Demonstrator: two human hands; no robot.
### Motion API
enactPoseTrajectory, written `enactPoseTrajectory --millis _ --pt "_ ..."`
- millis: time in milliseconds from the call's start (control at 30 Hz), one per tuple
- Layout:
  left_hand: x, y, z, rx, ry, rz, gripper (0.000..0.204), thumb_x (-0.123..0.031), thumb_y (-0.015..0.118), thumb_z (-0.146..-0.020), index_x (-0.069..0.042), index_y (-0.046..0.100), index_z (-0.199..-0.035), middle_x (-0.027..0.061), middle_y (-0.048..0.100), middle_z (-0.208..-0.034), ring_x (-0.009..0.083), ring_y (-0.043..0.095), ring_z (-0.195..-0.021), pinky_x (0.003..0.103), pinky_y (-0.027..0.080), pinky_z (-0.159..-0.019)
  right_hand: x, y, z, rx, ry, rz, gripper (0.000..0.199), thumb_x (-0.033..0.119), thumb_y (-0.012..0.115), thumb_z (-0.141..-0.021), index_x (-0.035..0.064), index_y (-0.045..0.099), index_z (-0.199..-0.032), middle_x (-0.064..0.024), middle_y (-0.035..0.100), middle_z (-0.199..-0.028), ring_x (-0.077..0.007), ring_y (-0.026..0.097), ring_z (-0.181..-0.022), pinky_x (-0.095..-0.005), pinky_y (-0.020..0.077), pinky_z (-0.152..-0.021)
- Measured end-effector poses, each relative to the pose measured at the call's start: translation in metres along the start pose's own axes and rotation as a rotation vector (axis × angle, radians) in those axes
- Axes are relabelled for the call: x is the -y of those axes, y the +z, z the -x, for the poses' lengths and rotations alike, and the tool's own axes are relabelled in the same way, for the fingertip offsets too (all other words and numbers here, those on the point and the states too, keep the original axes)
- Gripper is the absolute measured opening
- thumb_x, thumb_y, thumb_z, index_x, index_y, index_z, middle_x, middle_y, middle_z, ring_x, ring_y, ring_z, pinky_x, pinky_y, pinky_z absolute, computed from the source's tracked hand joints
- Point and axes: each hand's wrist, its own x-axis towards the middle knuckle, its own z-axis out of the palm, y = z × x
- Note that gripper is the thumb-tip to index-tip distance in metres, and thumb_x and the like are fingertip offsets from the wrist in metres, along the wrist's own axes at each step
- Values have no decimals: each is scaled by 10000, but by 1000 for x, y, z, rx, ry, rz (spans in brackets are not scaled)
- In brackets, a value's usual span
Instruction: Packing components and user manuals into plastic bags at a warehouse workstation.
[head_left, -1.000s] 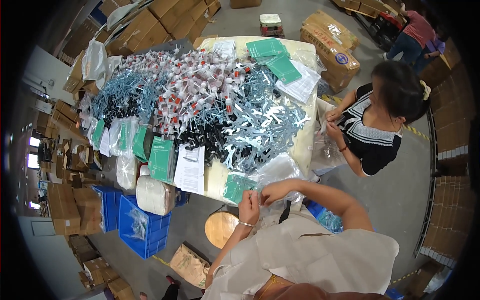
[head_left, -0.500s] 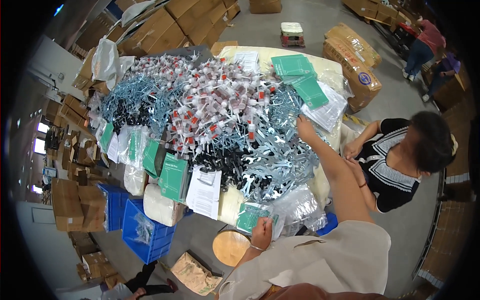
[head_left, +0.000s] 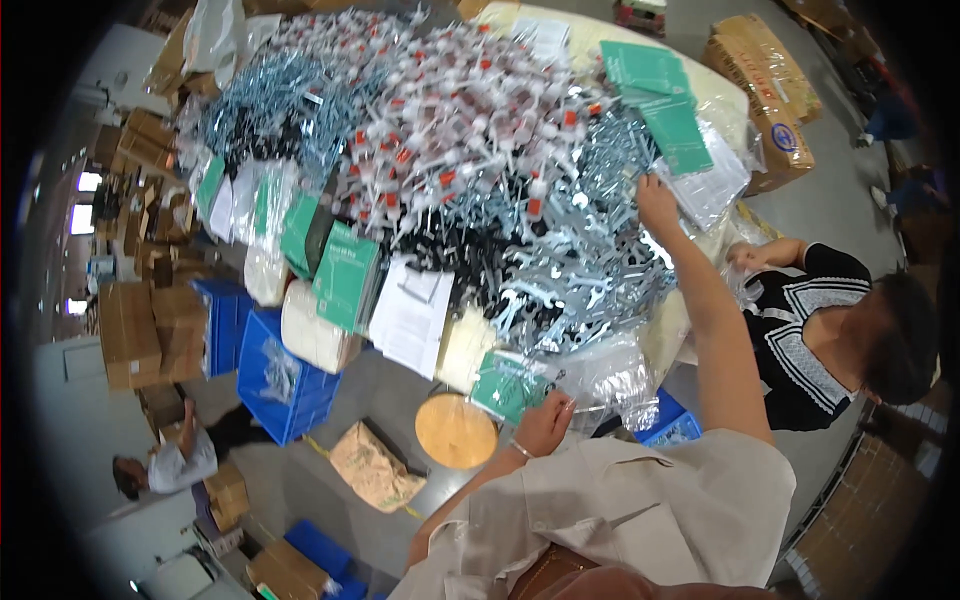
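Note:
Close to my body, my left hand [head_left: 543,424] is closed at the edge of a clear plastic bag [head_left: 549,376]. A green booklet [head_left: 507,388] lies beside it, under shiny plastic. My right arm stretches over the table's right side. At its end, my right hand [head_left: 657,207] has its fingers curled at the edge of a heap of small silvery screws [head_left: 616,152]; anything between them is too small to make out. Flat open-ended wrenches [head_left: 565,265] lie piled left of that hand, and white-capped small bottles [head_left: 465,120] with red labels are heaped farther left.
Green booklets [head_left: 655,95] lie at the far right over white sheets [head_left: 712,180]. More green booklets [head_left: 345,280] and printed paper [head_left: 410,318] line the near edge. A co-worker [head_left: 815,330] stands at right. A round stool [head_left: 456,431] and a blue crate [head_left: 285,375] are below.
The view has shifted, so the table sits higher in the picture. My right hand remains by the screws and booklets; my left remains by the plastic bag. Another person shows more at lower left.

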Motion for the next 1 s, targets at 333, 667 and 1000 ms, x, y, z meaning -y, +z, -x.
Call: enactPoseTrajectory --millis 333,667,1000 --pt "0 2 11 120 53 -15 181 -248 474 -910 -75 453 -959 152 597 -675 364 590 -600 466 447 -519 -8 12 15 -51 -114 48 257 124 589 -693 62 508 -929 -169 514 -932 -290 572 -806 -371 459 -679" --pt "-2 4 17 130 55 -10 157 -200 498 -900 -59 465 -960 157 603 -742 367 593 -673 413 462 -560 -38 43 34 -211 427 -702 372 105 587 -723 -17 485 -1060 -182 517 -927 -312 555 -749 -384 474 -671" --pt "-2 -1 24 51 114 1 159 -219 498 -897 -72 477 -953 145 607 -731 365 594 -661 434 463 -565 56 -67 61 454 568 -2130 184 234 594 -842 80 523 -770 -26 532 -630 -99 489 -485 -196 376 -387"
